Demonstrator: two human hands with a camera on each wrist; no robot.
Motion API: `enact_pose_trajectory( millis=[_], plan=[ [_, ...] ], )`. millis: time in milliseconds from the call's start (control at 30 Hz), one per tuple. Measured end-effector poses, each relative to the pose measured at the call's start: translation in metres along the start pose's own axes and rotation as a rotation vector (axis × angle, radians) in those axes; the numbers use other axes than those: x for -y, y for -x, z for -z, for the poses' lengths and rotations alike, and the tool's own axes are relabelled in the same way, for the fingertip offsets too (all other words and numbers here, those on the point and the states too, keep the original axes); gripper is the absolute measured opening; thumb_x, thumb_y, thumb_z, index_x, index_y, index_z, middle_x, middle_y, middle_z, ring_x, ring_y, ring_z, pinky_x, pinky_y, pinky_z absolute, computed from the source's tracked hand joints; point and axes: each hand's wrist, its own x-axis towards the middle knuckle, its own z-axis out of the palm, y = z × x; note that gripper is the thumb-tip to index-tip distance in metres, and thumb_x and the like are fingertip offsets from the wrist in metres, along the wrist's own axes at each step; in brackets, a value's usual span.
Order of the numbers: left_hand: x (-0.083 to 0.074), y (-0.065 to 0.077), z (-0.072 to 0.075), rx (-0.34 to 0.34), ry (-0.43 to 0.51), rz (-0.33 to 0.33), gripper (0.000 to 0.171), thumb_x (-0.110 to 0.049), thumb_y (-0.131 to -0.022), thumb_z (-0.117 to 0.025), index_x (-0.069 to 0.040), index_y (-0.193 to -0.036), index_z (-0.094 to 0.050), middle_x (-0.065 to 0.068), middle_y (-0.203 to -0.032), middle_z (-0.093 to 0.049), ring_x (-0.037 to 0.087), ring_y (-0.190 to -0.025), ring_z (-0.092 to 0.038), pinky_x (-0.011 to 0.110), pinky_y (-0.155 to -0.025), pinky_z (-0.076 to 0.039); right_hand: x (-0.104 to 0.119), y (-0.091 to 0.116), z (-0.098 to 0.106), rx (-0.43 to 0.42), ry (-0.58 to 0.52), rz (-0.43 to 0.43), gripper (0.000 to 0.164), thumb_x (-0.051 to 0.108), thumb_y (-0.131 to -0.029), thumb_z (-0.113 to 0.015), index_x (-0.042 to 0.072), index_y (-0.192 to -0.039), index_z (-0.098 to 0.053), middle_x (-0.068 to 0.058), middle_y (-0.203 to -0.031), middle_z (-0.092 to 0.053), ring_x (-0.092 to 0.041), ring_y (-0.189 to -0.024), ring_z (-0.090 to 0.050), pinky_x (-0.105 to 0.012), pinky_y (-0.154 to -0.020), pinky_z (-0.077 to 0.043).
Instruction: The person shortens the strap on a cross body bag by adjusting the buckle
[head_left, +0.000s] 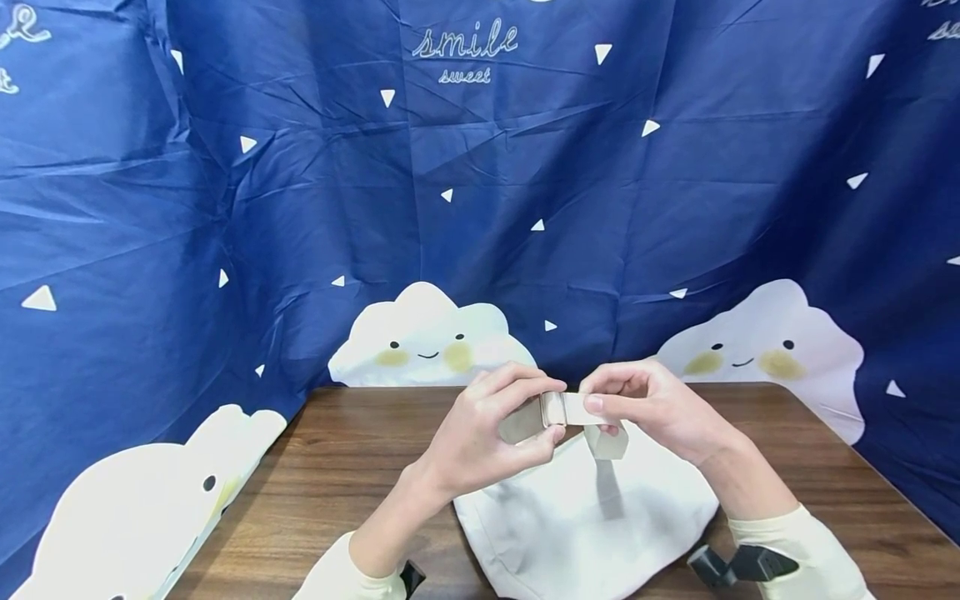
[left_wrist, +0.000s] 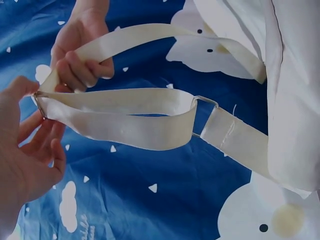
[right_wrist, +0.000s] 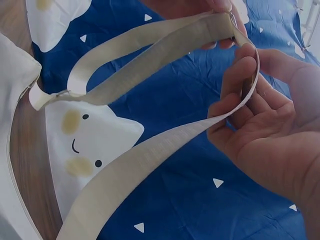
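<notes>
From far off I see left hand (head_left: 491,429) pinching one metal buckle (head_left: 553,410), right hand (head_left: 667,408) pinching one pale strap (head_left: 575,408) beside it, some fingertips hidden; one white bag (head_left: 570,517) below — partly cut off

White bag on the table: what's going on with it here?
A person is handling the pale strap of the white bag. The left hand holds the metal buckle by its edges, while the right hand pinches the strap right beside it. The left wrist view shows the strap looped through a metal ring near the bag, which lies on the wooden table.
</notes>
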Motion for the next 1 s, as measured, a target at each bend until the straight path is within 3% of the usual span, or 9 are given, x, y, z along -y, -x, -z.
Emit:
enact_pose_trajectory(
  millis=[300, 567, 1000],
  plan=[
    [0.000, -0.001, -0.002, 0.008, 0.002, -0.012, 0.036, -0.018, -0.082, -0.079, -0.008, -0.116, -0.073, -0.002, -0.110, -0.066, 0.008, -0.102, -0.060, 0.024, -0.091, -0.046, 0.003, -0.002, -0.007, 0.011, 0.010, -0.020, 0.013, -0.003, -0.097, -0.062, -0.003, -0.107, -0.069, -0.006, -0.081, -0.066, -0.022, -0.066, -0.058, -0.033, -0.061, -0.050],
    [0.000, -0.002, 0.001, 0.001, -0.030, -0.007, 0.036, -0.019, -0.083, -0.078, -0.009, -0.117, -0.073, -0.003, -0.111, -0.066, 0.007, -0.103, -0.060, 0.026, -0.092, -0.044, -0.001, 0.001, 0.003, 0.033, 0.025, -0.045, 0.014, -0.001, -0.099, -0.059, -0.003, -0.110, -0.068, -0.007, -0.077, -0.064, -0.024, -0.068, -0.058, -0.034, -0.074, -0.048],
    [-0.002, -0.001, 0.003, -0.013, -0.010, 0.008, 0.036, -0.019, -0.084, -0.078, -0.010, -0.118, -0.073, -0.004, -0.111, -0.066, 0.007, -0.102, -0.060, 0.025, -0.090, -0.044, 0.002, 0.004, 0.006, 0.030, 0.039, -0.050, 0.012, -0.004, -0.097, -0.061, -0.002, -0.106, -0.068, -0.007, -0.080, -0.066, -0.018, -0.068, -0.060, -0.033, -0.064, -0.049]
  ],
)
